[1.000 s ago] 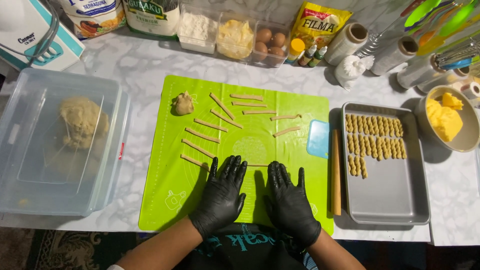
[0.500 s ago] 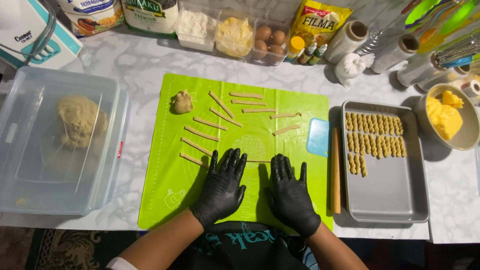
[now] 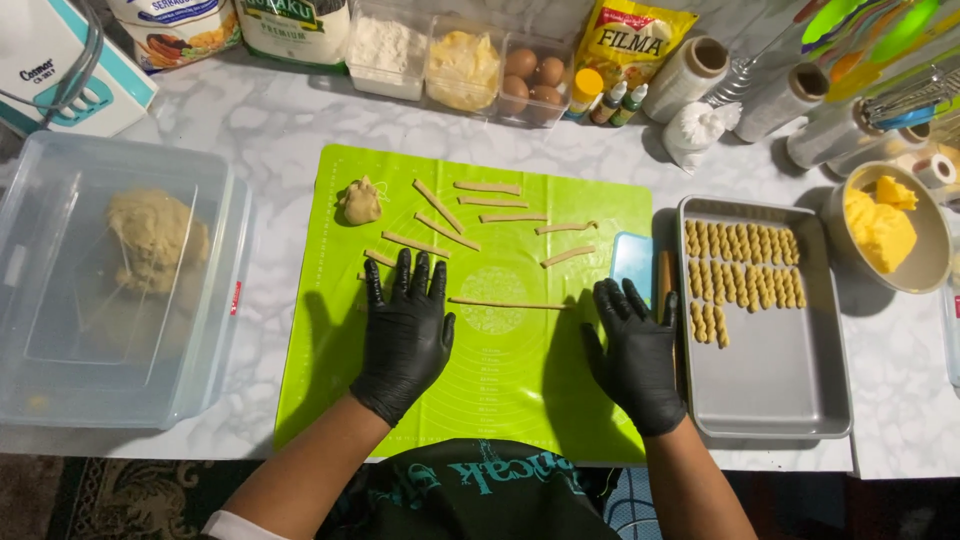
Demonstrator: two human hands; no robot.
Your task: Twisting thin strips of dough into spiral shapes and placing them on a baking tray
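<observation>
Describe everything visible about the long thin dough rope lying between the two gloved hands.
The dough rope is a very thin, pale tan strand, rolled out nearly straight and lying flat, crosswise, on the green mat. It is much longer and thinner than the short dough strips above it. Its left end lies by the left hand; its right end stops short of the right hand. Whether the left hand touches it is unclear.

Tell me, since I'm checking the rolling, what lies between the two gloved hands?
In the head view, a long thin dough strand lies on the green mat between left hand and right hand.
</observation>
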